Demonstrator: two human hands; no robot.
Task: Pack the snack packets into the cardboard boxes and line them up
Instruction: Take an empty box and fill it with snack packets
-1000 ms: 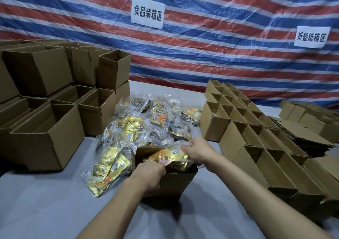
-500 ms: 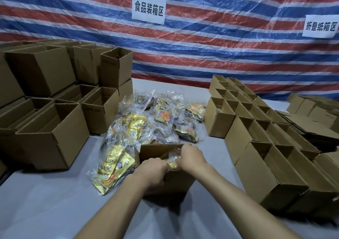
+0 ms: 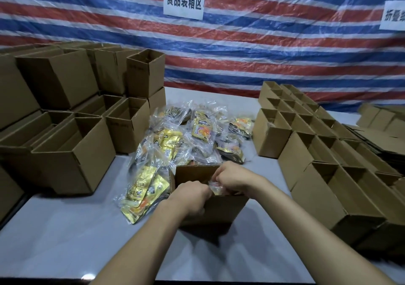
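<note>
A grey table [image 3: 65, 230] is carrying stacked boxes [image 3: 72, 153] on the left and rows of boxes [image 3: 317, 188] on the right, with a pile of packets [image 3: 186, 140] lying between them. Nearest, one open box [image 3: 223, 208] is sitting just before the pile. The left hand [image 3: 190, 197] and right hand [image 3: 232, 178], fingers curled, are both pinching a packet [image 3: 215, 187] by its clear top inside it. Easing it down flat, I judge, is the way to keep room for more.

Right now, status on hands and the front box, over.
Left hand and right hand both grip one snack packet, low in the open box. Packet pile lies just behind; nothing in the way.
</note>
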